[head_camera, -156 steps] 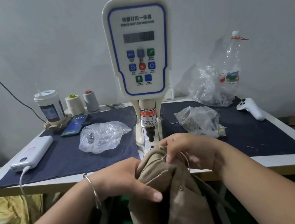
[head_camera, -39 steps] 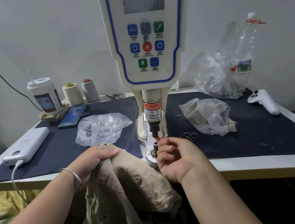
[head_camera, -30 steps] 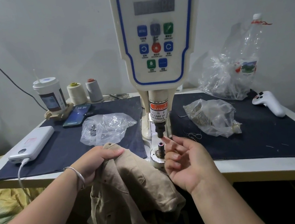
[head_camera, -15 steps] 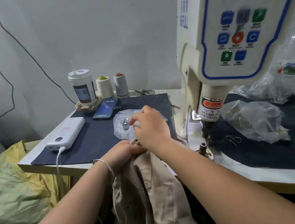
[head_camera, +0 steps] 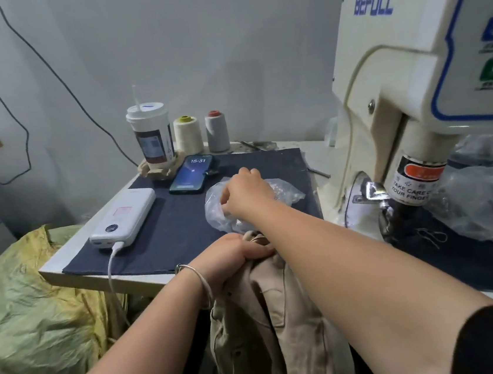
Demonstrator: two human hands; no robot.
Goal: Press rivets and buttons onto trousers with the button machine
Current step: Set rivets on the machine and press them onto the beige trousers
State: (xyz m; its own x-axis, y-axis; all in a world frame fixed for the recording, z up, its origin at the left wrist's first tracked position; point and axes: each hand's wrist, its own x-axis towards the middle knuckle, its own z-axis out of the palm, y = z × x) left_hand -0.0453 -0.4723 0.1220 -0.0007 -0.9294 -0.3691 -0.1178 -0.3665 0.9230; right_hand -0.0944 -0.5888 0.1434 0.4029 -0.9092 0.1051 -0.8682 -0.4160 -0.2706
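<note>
One pair of beige trousers (head_camera: 272, 316), bunched at the near table edge (head_camera: 102, 281) and hanging below it, waistband end lifted just onto the dark mat (head_camera: 176, 225). Gripped at that top by the left hand (head_camera: 231, 254), fingers curled tight round the cloth, bracelet (head_camera: 194, 280) on the wrist. Right hand (head_camera: 248, 197) stretched across over the trousers, resting in one clear plastic bag (head_camera: 283, 195) on the mat, fingers bent down into the plastic; whether anything is pinched between them, cannot tell. Small metal pieces dimly seen inside the bag, too blurred to count.

Just right of the bag, one button machine (head_camera: 417, 75), cream with blue trim, its press head (head_camera: 413, 183) wearing a finger-warning label and standing over the table's middle. More crumpled clear plastic (head_camera: 486, 202) beyond it, at least two bags, count uncertain.

Open mat between bag and left edge. Near that edge, one white power bank (head_camera: 125, 216) with a white cable (head_camera: 112, 273) dropping over the table front. Behind it one phone (head_camera: 193, 174), screen lit. Along the back edge, by the wall: one lidded cup (head_camera: 152, 136) with straw, two thread cones (head_camera: 187, 133), cream and grey, standing side by side. Below the left edge, one yellow-green sack (head_camera: 30, 319), slumped against the table leg. One black wire (head_camera: 8, 100) looping down the wall.
</note>
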